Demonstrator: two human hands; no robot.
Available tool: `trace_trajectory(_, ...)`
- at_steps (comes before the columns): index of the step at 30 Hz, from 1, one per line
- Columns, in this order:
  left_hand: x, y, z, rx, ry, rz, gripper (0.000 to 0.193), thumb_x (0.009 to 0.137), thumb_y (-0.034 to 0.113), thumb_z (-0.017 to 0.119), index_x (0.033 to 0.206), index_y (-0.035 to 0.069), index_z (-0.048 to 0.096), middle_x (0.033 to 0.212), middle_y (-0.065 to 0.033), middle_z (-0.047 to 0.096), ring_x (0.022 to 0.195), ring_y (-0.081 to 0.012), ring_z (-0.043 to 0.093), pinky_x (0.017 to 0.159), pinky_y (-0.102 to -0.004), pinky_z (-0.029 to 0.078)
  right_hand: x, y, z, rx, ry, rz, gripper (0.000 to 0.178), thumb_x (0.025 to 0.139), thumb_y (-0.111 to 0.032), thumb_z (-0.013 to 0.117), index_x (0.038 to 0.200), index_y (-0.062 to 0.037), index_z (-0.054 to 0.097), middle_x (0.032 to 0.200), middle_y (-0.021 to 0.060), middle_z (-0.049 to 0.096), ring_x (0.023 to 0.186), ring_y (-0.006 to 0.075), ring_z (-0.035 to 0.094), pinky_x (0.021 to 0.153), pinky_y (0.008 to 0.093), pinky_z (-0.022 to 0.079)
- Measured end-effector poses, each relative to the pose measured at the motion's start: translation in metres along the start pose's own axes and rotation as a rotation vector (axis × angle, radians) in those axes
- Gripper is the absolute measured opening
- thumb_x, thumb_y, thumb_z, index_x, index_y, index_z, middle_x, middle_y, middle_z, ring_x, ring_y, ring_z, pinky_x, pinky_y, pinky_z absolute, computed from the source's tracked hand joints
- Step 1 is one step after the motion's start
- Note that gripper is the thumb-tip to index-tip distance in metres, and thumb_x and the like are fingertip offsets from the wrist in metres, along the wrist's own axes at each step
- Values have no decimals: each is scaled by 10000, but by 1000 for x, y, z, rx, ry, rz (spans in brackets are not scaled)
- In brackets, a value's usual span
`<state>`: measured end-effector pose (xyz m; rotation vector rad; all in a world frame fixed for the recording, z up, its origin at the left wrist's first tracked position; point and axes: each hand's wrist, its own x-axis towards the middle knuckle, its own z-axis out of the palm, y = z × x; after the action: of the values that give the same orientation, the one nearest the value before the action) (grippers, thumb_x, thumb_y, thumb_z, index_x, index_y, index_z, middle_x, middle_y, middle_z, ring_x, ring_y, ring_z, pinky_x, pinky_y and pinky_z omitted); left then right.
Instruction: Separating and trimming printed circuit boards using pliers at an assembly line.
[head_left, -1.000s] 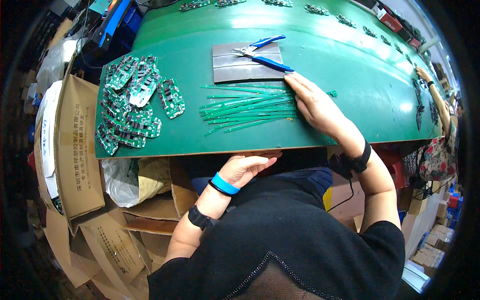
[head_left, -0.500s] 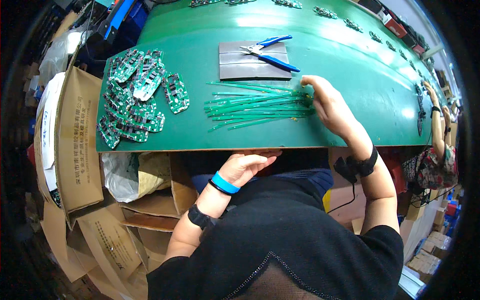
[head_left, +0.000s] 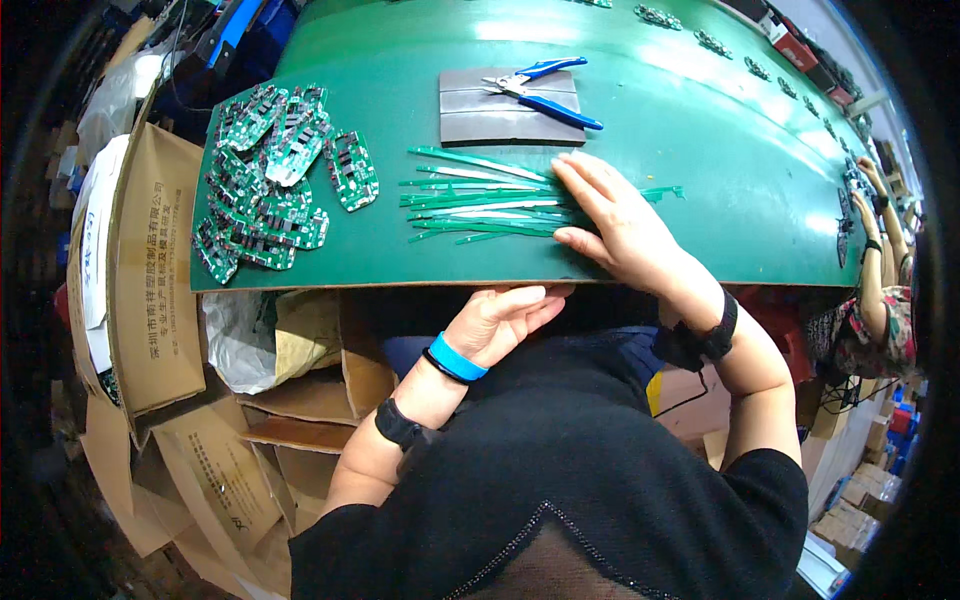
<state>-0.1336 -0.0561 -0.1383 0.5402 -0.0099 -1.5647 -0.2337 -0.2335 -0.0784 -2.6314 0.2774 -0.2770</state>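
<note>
A bundle of thin green strips (head_left: 470,200) lies crosswise on the green table, some pale along their length. My right hand (head_left: 620,220) rests over the right part of the bundle, fingers stretched out and pointing left. It covers part of the strips, and one strip end sticks out to its right. My left hand (head_left: 505,322) is at the table's front edge, palm turned up, fingers extended and slightly curved, with nothing seen in it. Beyond the strips, blue-handled cutting pliers (head_left: 535,96) lie on a grey block (head_left: 475,122).
Green circuit boards (head_left: 265,180) are heaped at the table's left end. More boards (head_left: 712,42) stand in a line along the far side. Cardboard boxes (head_left: 165,270) crowd the left. At the far right, a co-worker's arms (head_left: 872,250) reach over the table (head_left: 760,230).
My right hand has moved left from the bundle's right end onto the strips, and its fingers have straightened. Some strips have shifted left. My left hand stays at the edge.
</note>
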Motion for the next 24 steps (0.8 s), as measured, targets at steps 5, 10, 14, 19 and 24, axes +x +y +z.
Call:
trace_trajectory(5, 1, -2, 6, -119, -33, 24, 344, 860, 105, 579, 1182, 21, 496, 1163, -127, 551, 1110, -260, 519, 972, -392, 404, -9, -5, 15, -125, 93, -101, 549, 783, -156, 604, 1264, 22, 409, 1293, 192, 422, 1192, 344, 398, 1006, 406, 325)
trace_trajectory(10, 3, -9, 8, -119, -26, 72, 334, 884, 222, 571, 1154, 43, 492, 1116, -102, 549, 1078, -230, 521, 971, -389, 402, -28, -24, 26, -35, 138, -174, 443, 753, -65, 589, 1176, 29, 500, 1203, 160, 511, 1067, 320, 490, 926, 397, 396)
trace_trajectory(14, -2, -9, 23, -152, -13, 113, 434, 884, 326, 551, 1188, 39, 434, 1151, -108, 501, 1089, -212, 498, 954, -379, 415, -42, -34, 39, -39, 168, -266, 528, 649, -46, 603, 1167, 15, 521, 1208, 138, 518, 1060, 307, 499, 912, 394, 407)
trace_trajectory(19, -9, -18, 23, -80, 161, 190, 395, 923, 352, 472, 1151, 31, 446, 1117, -111, 511, 1031, -201, 521, 899, -363, 447, -46, -44, 46, 73, 175, -329, 545, 626, 27, 638, 1156, 14, 511, 1157, 149, 536, 1018, 322, 507, 868, 399, 423)
trace_trajectory(24, -37, -17, 12, -74, 197, 221, 336, 938, 323, 449, 1146, 64, 497, 1139, -92, 544, 1047, -204, 526, 920, -372, 427, -33, -62, 51, 222, 95, -407, 433, 655, -28, 593, 1074, 29, 502, 1042, 151, 541, 891, 289, 527, 794, 359, 429)
